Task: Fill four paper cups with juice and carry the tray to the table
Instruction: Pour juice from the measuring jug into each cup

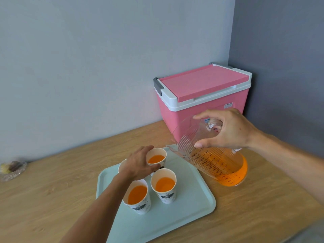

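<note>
Desk: a light wood-grain desk (52, 190) set into the corner of grey walls.
Tray: a pale mint-green rectangular plastic tray (192, 199) lies flat on the desk, in front of the cooler.
Cups: four white paper cups with a dark printed motif stand upright and close together on the tray. The near-left cup (137, 199), the near-right cup (164, 186) and the far-right cup (157, 157) all show orange juice inside. The far-left cup (122, 166) is mostly hidden by the left hand, so its fill cannot be told.
Left hand: the left hand (140, 165) reaches over the far cups; its fingers (154, 167) curl round the far-right cup, thumb up at the rim, gripping its side.
Jug: a clear plastic measuring jug with printed scale marks (215, 162), orange juice pooled in its lower part, is tilted with its spout toward the tray, just beside the tray's right edge. Whether its base touches the desk is unclear.
Right hand: the right hand (228, 130) is closed around the jug's clear handle, thumb on the jug's wall.
Cooler: a pink plastic cooler box with white rim and grey latches (201, 95) stands closed in the corner behind the jug.
Dish: a small clear dish of wrapped sweets (12, 170) sits at the far left of the desk, blurred.
</note>
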